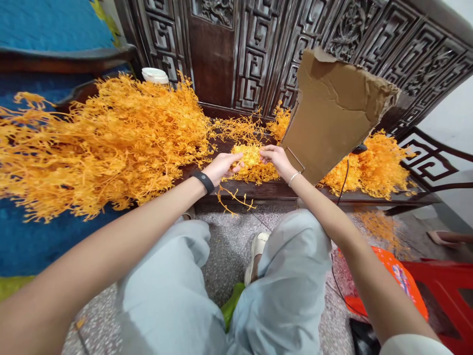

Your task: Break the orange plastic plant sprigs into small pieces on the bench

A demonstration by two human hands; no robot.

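Observation:
My left hand (222,167) is closed on an orange plastic plant sprig (250,156), and its thin branches dangle below the fingers. Across from it, my right hand (277,159) pinches the right side of the same orange sprig; the exact spot is too small to make out. Beneath both hands, more loose orange sprigs (258,173) lie on the dark wooden bench (251,191). A tall heap of orange branching sprigs (121,143) rises to the left of my left hand. Right beside my right hand stands a tilted piece of brown cardboard (328,108) with a metal wire bracket (294,159) near its lower edge.
More orange sprigs (380,165) are piled right of the cardboard. A white lidded container (155,75) stands behind the left heap. A dark cord (343,185) hangs down toward the floor. At the lower right are a red stool (439,286) and a person's foot (443,238).

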